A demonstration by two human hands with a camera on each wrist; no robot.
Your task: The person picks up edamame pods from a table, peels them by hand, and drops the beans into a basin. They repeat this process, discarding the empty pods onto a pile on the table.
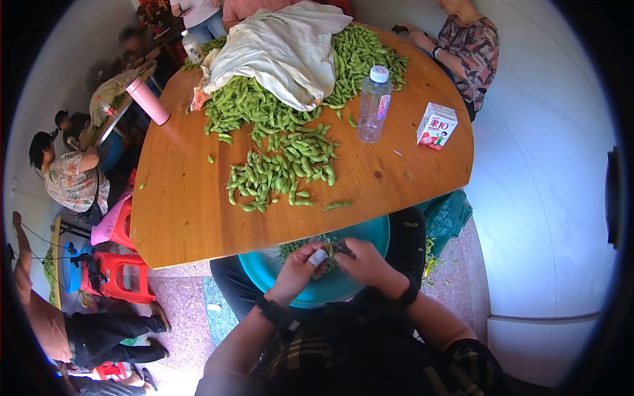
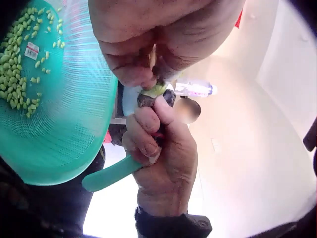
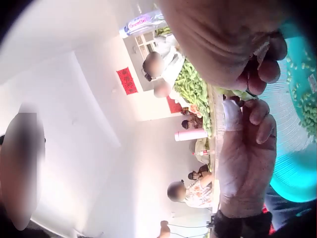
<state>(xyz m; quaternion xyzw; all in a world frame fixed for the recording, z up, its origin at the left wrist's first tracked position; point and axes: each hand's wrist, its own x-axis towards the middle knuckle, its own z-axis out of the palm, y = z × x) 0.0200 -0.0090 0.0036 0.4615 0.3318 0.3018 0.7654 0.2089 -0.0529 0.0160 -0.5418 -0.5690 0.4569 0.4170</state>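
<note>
Both hands meet over a teal basket (image 1: 381,237) at the table's near edge. My left hand (image 1: 297,270), white wrapping on its thumb, pinches a green edamame pod (image 2: 157,90) from one side. From the other side, my right hand (image 1: 363,264) grips the same pod between thumb and fingers. Dark pieces show at the right fingertips, and a curved teal piece (image 2: 111,173) sticks out by its lower fingers; I cannot tell whether that hand holds it. Fingers hide most of the pod. Shelled green beans (image 2: 15,74) and a small white label (image 2: 31,50) lie in the basket.
On the wooden table (image 1: 396,171) lie edamame pods (image 1: 284,165), heaped under a pale cloth (image 1: 277,53). A plastic bottle (image 1: 374,105), a drink carton (image 1: 436,125) and a pink tumbler (image 1: 147,101) stand around them. Red stools (image 1: 122,274) and several people are nearby.
</note>
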